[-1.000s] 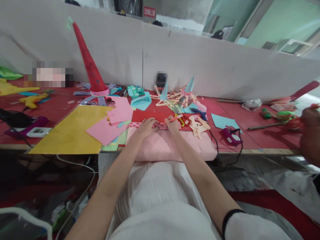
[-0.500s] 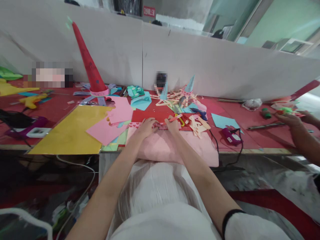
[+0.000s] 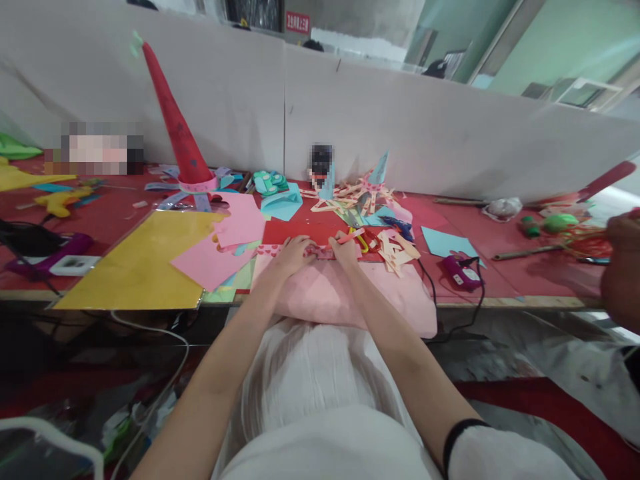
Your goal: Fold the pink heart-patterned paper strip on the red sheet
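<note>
My left hand (image 3: 297,251) rests with its fingers laid over a pink strip with red hearts (image 3: 269,250), pressing it down; whether this is a ruler or paper I cannot tell. Close by, my right hand (image 3: 344,249) is closed around a slim pinkish-red pen (image 3: 356,235), its tip hidden behind the fingers. Both hands are over a red sheet (image 3: 295,233) at the table's front. Pink padded material (image 3: 350,293) lies under my wrists and hangs over the edge.
To the left are pink paper (image 3: 200,263) and a yellow sheet (image 3: 135,260). A red cone (image 3: 175,117) stands behind. Cut paper strips (image 3: 395,250), yellow-handled scissors (image 3: 371,240) and a purple power socket (image 3: 461,273) lie rightward. A co-worker's hand (image 3: 623,267) is far right.
My two hands stay almost in place. The co-worker's hands at far right have shifted, one now nearer the frame's edge, and a green ball with red strings shows on the table there.
</note>
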`<action>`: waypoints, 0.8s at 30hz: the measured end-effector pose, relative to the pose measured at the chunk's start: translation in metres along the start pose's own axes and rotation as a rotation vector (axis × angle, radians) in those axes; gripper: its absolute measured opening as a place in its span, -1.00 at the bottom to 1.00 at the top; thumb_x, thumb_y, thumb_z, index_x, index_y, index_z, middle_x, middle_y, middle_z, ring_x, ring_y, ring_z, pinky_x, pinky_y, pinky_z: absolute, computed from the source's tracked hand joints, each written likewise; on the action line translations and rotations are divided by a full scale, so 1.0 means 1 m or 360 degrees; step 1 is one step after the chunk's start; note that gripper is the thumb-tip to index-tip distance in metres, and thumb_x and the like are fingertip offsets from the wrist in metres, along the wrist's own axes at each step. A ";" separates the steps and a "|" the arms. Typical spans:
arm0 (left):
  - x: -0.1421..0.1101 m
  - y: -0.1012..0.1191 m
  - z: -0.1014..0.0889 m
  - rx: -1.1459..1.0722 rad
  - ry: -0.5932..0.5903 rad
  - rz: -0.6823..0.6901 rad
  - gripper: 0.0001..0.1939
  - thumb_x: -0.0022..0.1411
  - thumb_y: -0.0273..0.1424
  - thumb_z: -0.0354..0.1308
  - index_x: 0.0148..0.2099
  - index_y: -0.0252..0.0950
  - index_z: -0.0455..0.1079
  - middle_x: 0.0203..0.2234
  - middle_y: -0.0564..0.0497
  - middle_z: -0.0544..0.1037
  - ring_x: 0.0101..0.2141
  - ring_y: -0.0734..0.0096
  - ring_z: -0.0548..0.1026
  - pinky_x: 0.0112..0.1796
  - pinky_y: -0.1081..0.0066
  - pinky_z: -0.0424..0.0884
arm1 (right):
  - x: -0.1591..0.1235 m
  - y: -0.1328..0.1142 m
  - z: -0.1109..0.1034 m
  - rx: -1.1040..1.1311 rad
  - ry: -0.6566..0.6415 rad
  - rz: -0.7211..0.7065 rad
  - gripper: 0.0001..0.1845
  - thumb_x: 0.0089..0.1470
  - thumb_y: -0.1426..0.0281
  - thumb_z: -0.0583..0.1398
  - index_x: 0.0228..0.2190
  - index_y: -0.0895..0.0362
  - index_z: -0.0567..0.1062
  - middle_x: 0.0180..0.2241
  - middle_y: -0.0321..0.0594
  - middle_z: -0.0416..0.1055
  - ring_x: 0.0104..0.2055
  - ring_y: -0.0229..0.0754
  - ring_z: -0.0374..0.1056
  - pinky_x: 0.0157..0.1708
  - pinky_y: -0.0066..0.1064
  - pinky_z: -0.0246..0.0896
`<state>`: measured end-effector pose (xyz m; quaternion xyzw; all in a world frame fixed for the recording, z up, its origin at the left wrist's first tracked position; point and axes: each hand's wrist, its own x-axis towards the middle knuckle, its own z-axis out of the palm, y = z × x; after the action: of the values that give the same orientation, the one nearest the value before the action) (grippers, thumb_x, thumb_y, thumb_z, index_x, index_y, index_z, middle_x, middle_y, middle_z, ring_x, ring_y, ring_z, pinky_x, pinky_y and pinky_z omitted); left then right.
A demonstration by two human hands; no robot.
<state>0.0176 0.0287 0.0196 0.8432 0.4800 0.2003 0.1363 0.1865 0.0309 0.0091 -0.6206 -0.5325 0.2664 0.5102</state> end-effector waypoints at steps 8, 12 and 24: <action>0.000 0.000 0.000 0.0002 -0.0012 -0.0002 -0.73 0.20 -0.34 0.10 -0.03 -0.20 0.40 0.11 -0.09 0.36 0.13 0.22 0.28 0.17 0.14 0.08 | -0.001 -0.008 -0.001 -0.0099 0.0050 0.0017 -0.71 -0.19 0.36 0.08 -0.69 0.06 0.00 -0.71 -0.47 -0.08 -0.57 -0.31 -0.03 -0.53 -0.48 -0.07; 0.000 -0.001 0.000 -0.0004 -0.0017 -0.0004 -0.71 0.21 -0.31 0.10 -0.01 -0.20 0.39 0.11 -0.09 0.35 0.14 0.21 0.28 0.17 0.14 0.08 | -0.004 -0.011 -0.004 -0.0097 0.0090 0.0055 -0.72 -0.17 0.32 0.08 -0.68 0.05 0.01 -0.70 -0.47 -0.05 -0.56 -0.31 -0.01 -0.50 -0.48 -0.03; 0.000 -0.001 0.001 0.0004 0.0005 0.0027 -0.71 0.21 -0.35 0.10 0.00 -0.20 0.38 0.09 -0.08 0.38 0.14 0.23 0.27 0.17 0.17 0.08 | -0.005 -0.016 -0.005 -0.0226 0.0118 0.0062 -0.73 -0.15 0.35 0.08 -0.68 0.05 0.04 -0.69 -0.47 -0.03 -0.54 -0.30 0.01 -0.46 -0.47 -0.03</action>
<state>0.0173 0.0294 0.0187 0.8471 0.4732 0.2022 0.1329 0.1829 0.0237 0.0245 -0.6749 -0.5185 0.2148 0.4790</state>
